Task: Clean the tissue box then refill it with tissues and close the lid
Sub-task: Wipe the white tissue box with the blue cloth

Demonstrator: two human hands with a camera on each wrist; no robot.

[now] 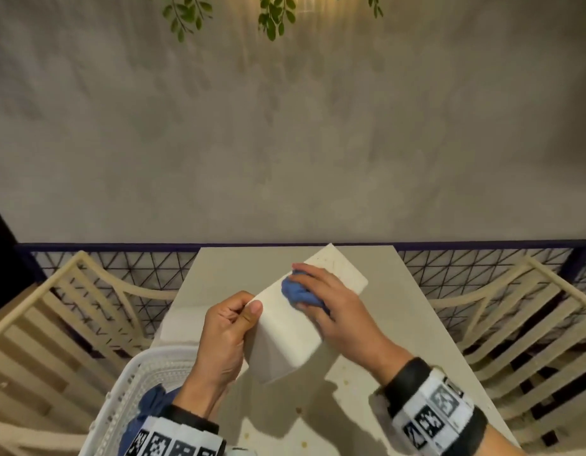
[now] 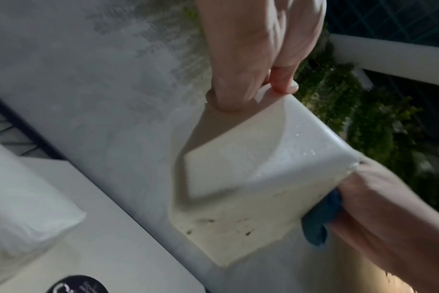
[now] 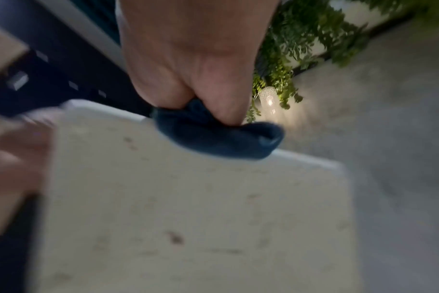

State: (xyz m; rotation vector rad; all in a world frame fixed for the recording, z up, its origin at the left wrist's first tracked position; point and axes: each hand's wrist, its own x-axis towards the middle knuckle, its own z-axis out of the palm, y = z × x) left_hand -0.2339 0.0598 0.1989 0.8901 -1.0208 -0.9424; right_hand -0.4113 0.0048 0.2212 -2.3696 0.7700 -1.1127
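Observation:
A white tissue box (image 1: 285,337) (image 2: 238,168) (image 3: 188,208) is held tilted above the table, and brown specks show on its faces. My left hand (image 1: 229,327) (image 2: 258,59) grips its near-left corner, thumb on top. My right hand (image 1: 331,301) (image 3: 193,69) clutches a bunched blue cloth (image 1: 298,292) (image 2: 321,218) (image 3: 213,134) and presses it against the box's upper face near the far edge. A white tissue pack (image 1: 183,324) (image 2: 25,198) lies on the table to the left of the box. The box's opening and lid are not visible.
The grey table (image 1: 383,324) runs away from me to a dark wire fence. A white plastic basket (image 1: 120,390) at the near left holds another blue cloth (image 1: 153,399). Cream slatted chairs (image 1: 515,324) stand on both sides.

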